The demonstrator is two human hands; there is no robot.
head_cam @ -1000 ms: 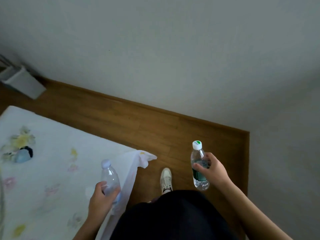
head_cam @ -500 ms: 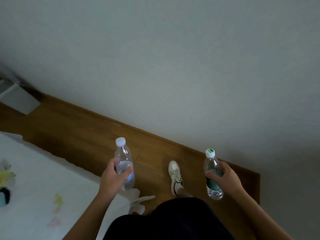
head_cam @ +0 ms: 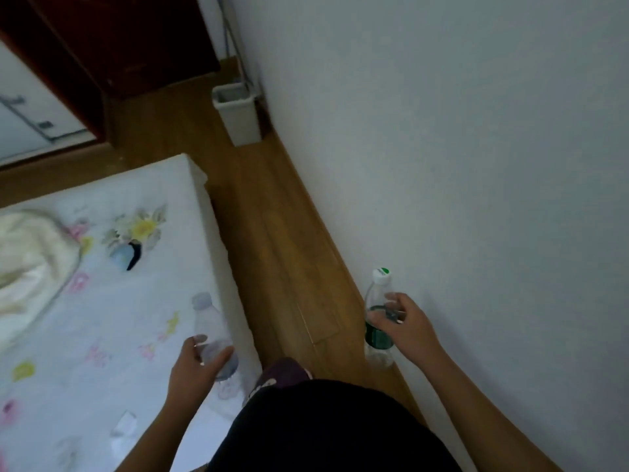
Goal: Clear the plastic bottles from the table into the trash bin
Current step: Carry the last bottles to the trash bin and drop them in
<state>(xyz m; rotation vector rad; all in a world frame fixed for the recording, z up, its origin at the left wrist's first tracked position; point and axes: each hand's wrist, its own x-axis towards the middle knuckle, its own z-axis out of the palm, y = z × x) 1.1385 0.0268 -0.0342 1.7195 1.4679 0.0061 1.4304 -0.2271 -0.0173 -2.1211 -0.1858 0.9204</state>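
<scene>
My left hand [head_cam: 195,364] grips a clear plastic bottle [head_cam: 209,327] with a pale lilac cap, upright above the right edge of the table. My right hand [head_cam: 406,327] grips a second clear bottle [head_cam: 376,315] with a white-and-green cap and a green label, held upright over the wooden floor close to the wall. A grey trash bin [head_cam: 238,114] stands on the floor against the wall, far ahead of both hands. Its opening faces up and looks dark inside.
The table [head_cam: 102,301] wears a white flowered cloth. On it lie a cream cloth bundle [head_cam: 30,264], a small blue and black object [head_cam: 127,255] and a small clear item [head_cam: 124,425]. A strip of wooden floor [head_cam: 272,233] runs between table and wall toward the bin. Dark red furniture [head_cam: 119,46] stands behind.
The view has swung left: the trash bin and more of the table have come into sight. Both hands still hold their bottles; the left one is over the table edge again.
</scene>
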